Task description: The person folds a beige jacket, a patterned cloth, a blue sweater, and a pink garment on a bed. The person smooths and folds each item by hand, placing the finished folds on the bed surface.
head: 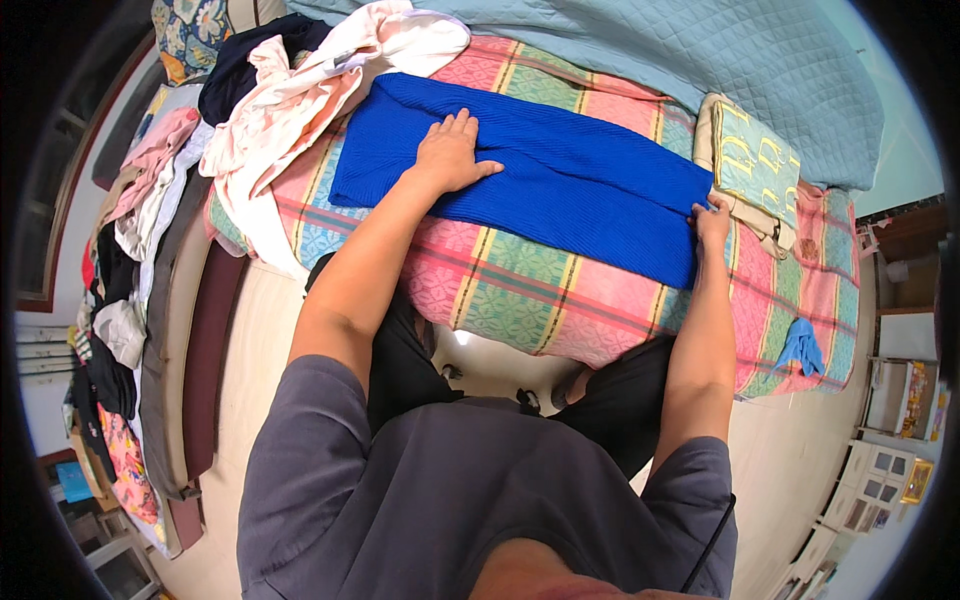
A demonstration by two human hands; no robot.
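Observation:
A blue ribbed knit garment (570,187), folded into a long strip, lies across a checked, multicoloured bedspread (517,300) in front of me. My left hand (450,154) rests palm down on its left part, fingers a little apart. At the right end of the strip, my right hand (710,217) pinches the edge between thumb and fingers. Just beyond that hand sits a folded pale green patterned cloth (754,161) on top of a beige one (761,225).
Pale pink clothing (262,135) lies loosely at the left, beside a dark navy garment (255,56). A light blue quilt (675,52) covers the far side. A small blue cloth (802,349) is at the right. Heaped clothes (116,337) line the far left.

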